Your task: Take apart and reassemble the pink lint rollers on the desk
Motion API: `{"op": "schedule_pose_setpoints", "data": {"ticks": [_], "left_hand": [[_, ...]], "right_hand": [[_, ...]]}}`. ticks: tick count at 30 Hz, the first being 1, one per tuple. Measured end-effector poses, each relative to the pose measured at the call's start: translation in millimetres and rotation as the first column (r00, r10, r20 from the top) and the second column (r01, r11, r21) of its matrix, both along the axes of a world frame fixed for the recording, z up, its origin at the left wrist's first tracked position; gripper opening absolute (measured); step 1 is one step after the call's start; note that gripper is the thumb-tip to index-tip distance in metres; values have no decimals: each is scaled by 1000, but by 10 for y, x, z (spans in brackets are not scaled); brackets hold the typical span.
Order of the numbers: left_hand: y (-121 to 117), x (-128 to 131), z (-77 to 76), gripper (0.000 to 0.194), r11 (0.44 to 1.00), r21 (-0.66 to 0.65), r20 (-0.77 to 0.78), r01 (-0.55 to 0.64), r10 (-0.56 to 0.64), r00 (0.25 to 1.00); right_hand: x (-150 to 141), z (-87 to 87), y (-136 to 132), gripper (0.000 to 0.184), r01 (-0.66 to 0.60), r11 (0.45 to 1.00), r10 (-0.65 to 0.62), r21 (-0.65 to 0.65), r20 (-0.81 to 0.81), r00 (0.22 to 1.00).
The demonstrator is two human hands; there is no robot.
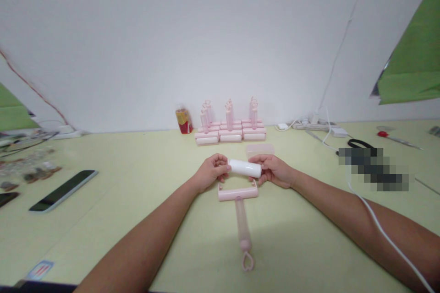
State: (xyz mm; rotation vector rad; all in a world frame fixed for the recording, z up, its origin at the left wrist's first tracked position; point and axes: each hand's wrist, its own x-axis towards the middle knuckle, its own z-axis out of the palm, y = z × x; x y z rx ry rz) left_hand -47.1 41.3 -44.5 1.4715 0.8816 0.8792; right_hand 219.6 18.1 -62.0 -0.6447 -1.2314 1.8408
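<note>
Between my two hands is a white lint roller refill [245, 168], held level by its ends just above the table. My left hand [213, 171] is closed on its left end, and my right hand [275, 169] grips the right end. Directly below lies a pink lint roller handle [238, 193], its frame empty and its see-through grip pointing toward me, with a heart-shaped loop [247, 262] at the end. A pale pink cover [260, 149] rests on the table just behind my right hand.
Several finished-looking pink lint rollers [230, 135] stand in rows by the wall, beside a red and yellow can-like container [184, 120]. A phone [63, 191] lies left. To the right are a power strip [311, 125], a white cable [374, 219], a black strap [362, 145] and a red-tipped tool [395, 138].
</note>
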Motion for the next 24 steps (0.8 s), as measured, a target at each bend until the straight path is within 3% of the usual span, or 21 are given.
{"op": "schedule_pose_setpoints", "data": {"ticks": [10,16,24], "left_hand": [[11,7,-29,43,992,68,-5,-103,104,995],[13,-2,-53,43,974,185,-114,-134,157,981],[-9,-21,8,17,896,429,-300,-115,262,917]], "right_hand": [[-21,18,36,36,134,981,-146,-138,-79,986],[-65,17,39,31,211,971,-221,-115,-76,972],[-114,28,13,20,314,946,-319,-81,-53,946]]}}
